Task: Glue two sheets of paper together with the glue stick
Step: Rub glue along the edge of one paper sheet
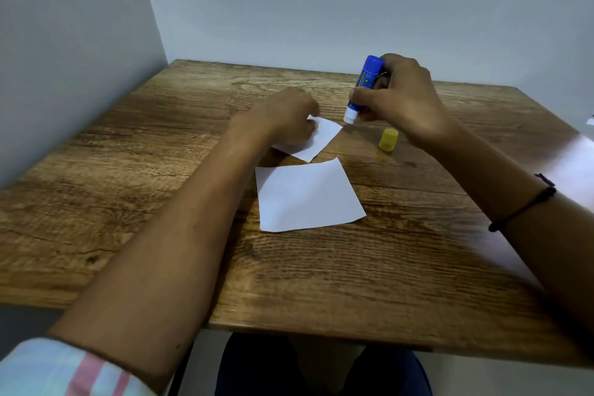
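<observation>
Two white sheets lie on the wooden table (pixel 128 190). The smaller sheet (pixel 321 138) is farther away, and my left hand (pixel 286 119) rests on its left part with curled fingers, holding it down. The larger sheet (pixel 305 196) lies nearer, untouched. My right hand (pixel 401 96) grips a blue glue stick (pixel 364 87), uncapped, tilted with its white tip pointing down just above the smaller sheet's right corner. Its yellow cap (pixel 388 139) stands on the table to the right of the sheets.
Grey walls close the table at the back and left. A black band circles my right wrist (pixel 520 206). My legs in dark trousers (pixel 321 370) show under the near edge. Bare wood lies left and in front of the sheets.
</observation>
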Motion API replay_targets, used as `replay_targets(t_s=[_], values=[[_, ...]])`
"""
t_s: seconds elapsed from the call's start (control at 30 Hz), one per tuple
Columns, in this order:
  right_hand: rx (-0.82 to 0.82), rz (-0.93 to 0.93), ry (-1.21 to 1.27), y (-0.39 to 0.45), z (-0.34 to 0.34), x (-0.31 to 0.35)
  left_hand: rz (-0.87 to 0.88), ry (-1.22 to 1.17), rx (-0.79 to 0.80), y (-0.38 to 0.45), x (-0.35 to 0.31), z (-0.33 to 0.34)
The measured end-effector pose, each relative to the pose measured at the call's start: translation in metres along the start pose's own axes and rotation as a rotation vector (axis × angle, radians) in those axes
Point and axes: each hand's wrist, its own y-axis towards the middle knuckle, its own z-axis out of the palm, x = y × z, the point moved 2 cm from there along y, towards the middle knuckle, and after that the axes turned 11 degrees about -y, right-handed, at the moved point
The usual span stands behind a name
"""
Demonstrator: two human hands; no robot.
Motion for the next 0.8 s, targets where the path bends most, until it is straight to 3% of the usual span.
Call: replay_targets(t_s=[0.23,0.5,0.8], values=[[0.011,-0.006,-0.170,0.019,0.021,0.005,0.024,-0.019,0.185,-0.003,0.000,0.002],[0.026,-0.019,-0.343,0.024,0.032,0.000,0.012,-0.036,0.190,-0.003,-0.005,0.001],[0.036,-0.011,-0.355,0.023,0.033,0.001,-0.011,-0.059,0.201,-0.002,-0.001,0.002]])
